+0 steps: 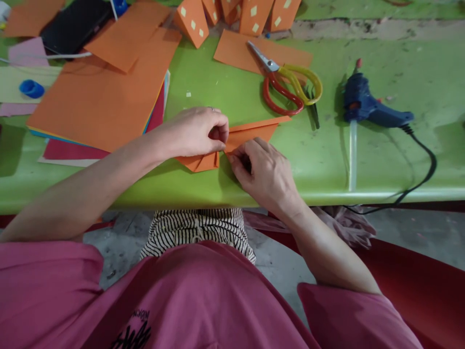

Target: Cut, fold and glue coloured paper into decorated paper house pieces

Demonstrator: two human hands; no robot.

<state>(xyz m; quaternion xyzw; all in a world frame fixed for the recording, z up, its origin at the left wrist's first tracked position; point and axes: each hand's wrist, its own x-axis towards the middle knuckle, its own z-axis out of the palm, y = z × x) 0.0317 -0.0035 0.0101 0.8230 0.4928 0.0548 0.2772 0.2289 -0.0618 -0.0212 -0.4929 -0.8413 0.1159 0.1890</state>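
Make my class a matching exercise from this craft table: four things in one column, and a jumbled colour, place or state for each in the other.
Things
1. Scissors
2. Glue gun
3. Plain folded paper
4. Stack of sheets

Descriptions
A. Dark blue, with a translucent stick at one end
B. Orange on top, other colours showing at the edges
C. One red handle loop, one yellow
D. Touched by both the left hand and the right hand

Pairs: 1-C, 2-A, 3-D, 4-B
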